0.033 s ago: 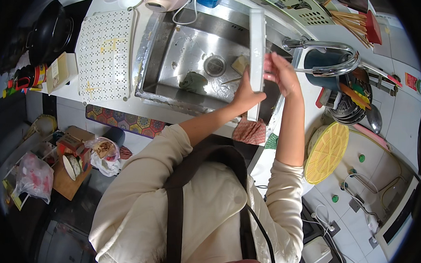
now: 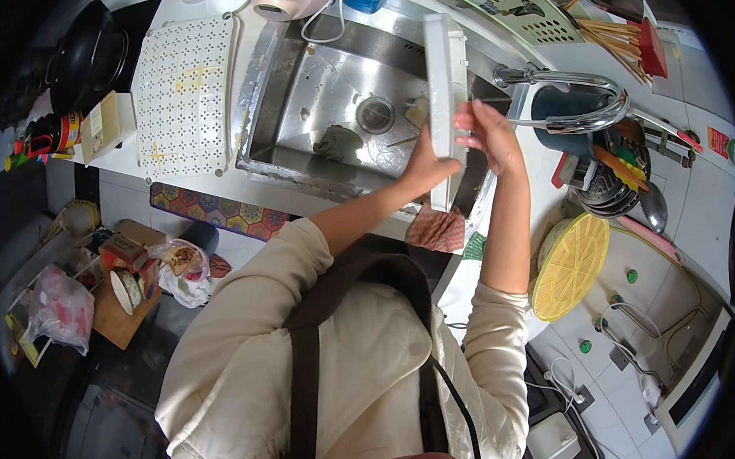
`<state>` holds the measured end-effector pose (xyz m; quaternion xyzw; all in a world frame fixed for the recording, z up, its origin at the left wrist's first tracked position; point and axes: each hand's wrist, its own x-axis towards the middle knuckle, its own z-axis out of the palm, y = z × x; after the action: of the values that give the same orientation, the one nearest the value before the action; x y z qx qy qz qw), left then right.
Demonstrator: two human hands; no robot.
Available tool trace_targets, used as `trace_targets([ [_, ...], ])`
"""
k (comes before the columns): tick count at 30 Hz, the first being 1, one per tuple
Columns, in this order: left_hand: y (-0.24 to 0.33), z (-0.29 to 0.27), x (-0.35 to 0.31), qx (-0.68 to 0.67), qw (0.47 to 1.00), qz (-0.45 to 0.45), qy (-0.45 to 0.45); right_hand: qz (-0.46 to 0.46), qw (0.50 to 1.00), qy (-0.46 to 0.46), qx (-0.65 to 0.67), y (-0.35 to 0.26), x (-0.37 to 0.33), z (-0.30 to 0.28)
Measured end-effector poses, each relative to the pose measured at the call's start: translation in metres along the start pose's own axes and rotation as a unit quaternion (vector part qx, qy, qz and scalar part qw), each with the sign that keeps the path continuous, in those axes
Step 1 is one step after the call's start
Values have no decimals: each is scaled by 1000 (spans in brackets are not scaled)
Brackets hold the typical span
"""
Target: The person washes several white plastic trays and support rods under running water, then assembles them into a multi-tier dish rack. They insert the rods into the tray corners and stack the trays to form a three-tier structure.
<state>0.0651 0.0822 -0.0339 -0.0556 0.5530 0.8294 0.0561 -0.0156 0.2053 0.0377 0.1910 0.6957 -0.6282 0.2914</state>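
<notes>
Over the right part of the steel sink [image 2: 287,103] I hold a shallow white plastic tray [image 2: 439,85] on its edge. My left hand [image 2: 426,168] is closed on its near end, with the thumb across the rim. Close to the tray's right face is my right hand [image 2: 496,137], wet, its fingers apart and slightly bent; whether the fingertips touch the tray cannot be made out. The chrome tap [image 2: 590,120] points its spout toward this hand. In the basin lie a dark green scouring pad [image 2: 338,144] and a yellowish sponge [image 2: 416,113], partly hidden by the tray.
Left of the sink lies a white perforated mat [image 2: 184,98]. A red checked cloth [image 2: 436,228] hangs at the front edge. To the right stand a utensil holder [image 2: 562,123] with ladles, and a round yellow lid [image 2: 572,267]. A pink appliance [image 2: 283,0] sits behind the basin.
The tray's far end has swung slightly left and turned, so more of its right inner side shows. My right hand has moved a little lower.
</notes>
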Motion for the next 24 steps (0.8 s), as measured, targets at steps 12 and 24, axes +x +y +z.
trace_targets([
  [12, -24, -101, -9, -365, 873, -308, -105, -36, 939, 319, -124, 141, -20, -65],
  [24, -47, -111, 16, 62, 925, -344, -151, -128, 890, 423, -111, 137, -76, -79],
])
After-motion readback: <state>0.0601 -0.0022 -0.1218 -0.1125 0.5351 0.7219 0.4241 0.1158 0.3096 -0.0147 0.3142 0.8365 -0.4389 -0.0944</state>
